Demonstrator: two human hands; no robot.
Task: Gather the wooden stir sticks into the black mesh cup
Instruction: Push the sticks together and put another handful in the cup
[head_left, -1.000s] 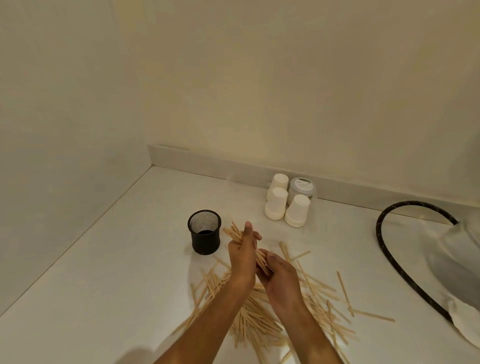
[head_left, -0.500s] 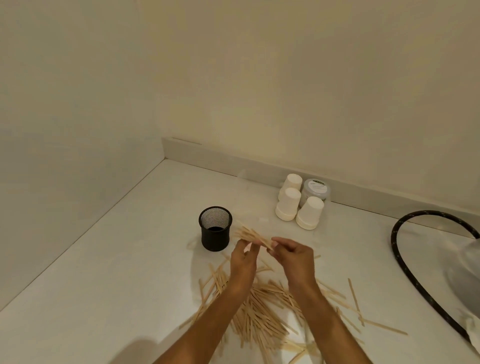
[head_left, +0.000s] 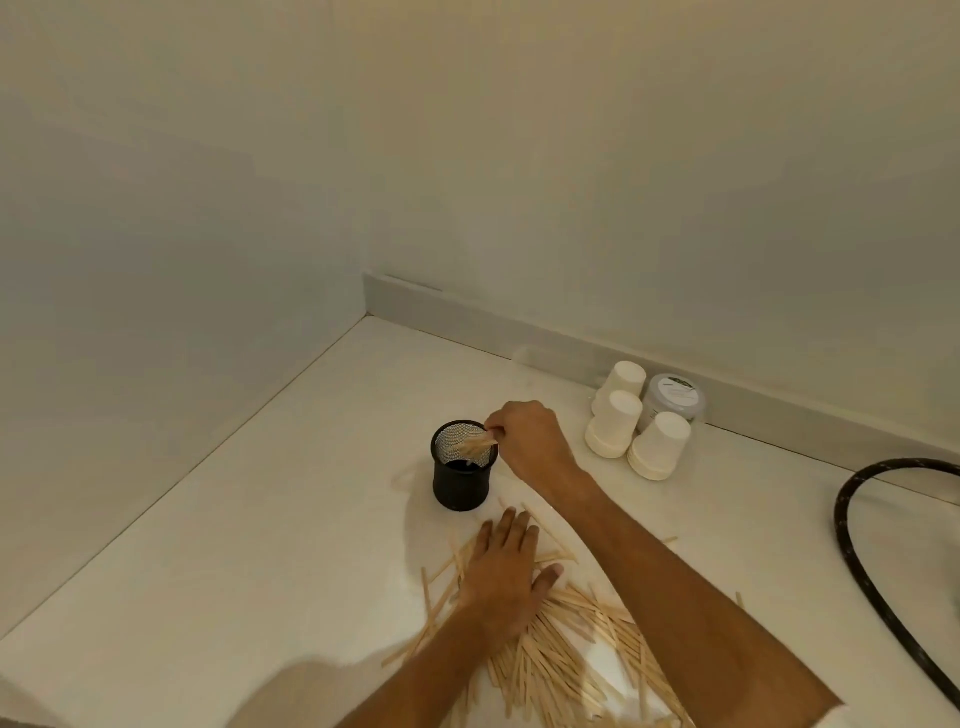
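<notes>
The black mesh cup (head_left: 461, 480) stands upright on the white counter. My right hand (head_left: 530, 439) is at its right rim, shut on a small bundle of wooden stir sticks (head_left: 475, 445) whose free ends point down into the cup's mouth. My left hand (head_left: 506, 569) lies flat, fingers spread, on the near pile of loose stir sticks (head_left: 561, 654), a little in front of the cup. The pile spreads toward the bottom edge and is partly hidden by both forearms.
Three upturned white paper cups (head_left: 618, 423) and a clear lidded tub (head_left: 674, 396) stand at the back right by the wall. A black hose (head_left: 857, 566) curves along the right. Walls close the corner at left and back.
My right hand carried the bundle from above the pile to the cup's mouth. My left hand let go of it and dropped flat onto the pile.
</notes>
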